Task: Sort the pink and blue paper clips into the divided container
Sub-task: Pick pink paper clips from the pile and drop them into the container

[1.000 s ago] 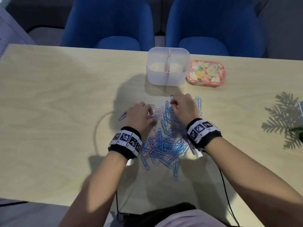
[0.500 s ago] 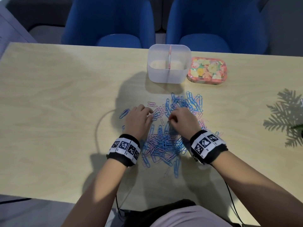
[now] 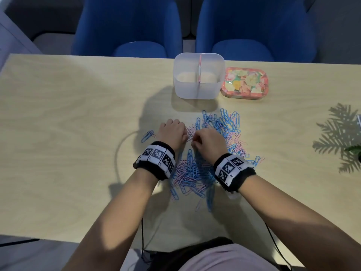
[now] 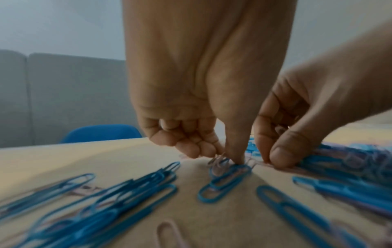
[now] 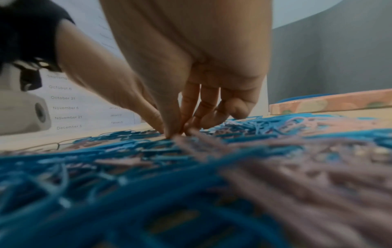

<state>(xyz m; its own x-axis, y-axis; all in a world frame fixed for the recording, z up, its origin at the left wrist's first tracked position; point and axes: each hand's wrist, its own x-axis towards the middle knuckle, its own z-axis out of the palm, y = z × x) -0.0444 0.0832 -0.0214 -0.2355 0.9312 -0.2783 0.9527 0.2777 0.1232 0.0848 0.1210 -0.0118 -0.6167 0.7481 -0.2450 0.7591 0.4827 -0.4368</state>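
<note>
A mixed pile of pink and blue paper clips [image 3: 197, 169] lies spread over the middle of the table. Beyond it stands the translucent divided container [image 3: 199, 90], with a pink divider down its middle; both halves look empty. My left hand [image 3: 183, 133] sits at the pile's left side, fingers curled, thumb and forefinger pinching a pink clip [image 4: 219, 161] that lies over a blue clip [image 4: 224, 181]. My right hand [image 3: 195, 140] is right beside it, fingertips pinched together on pink clips [image 5: 191, 134] in the pile. In the left wrist view my right hand [image 4: 273, 161] shows at the right.
A floral tin [image 3: 244, 83] lies just right of the container. A few stray blue clips [image 3: 148, 135] sit left of my left hand. Two blue chairs [image 3: 127, 26] stand behind the far table edge. A plant [image 3: 353, 149] and its shadow are at the right edge.
My right hand has pulled back from the far edge of the pile toward me and leftward, ending next to the left hand. The left hand has stayed roughly in place.
</note>
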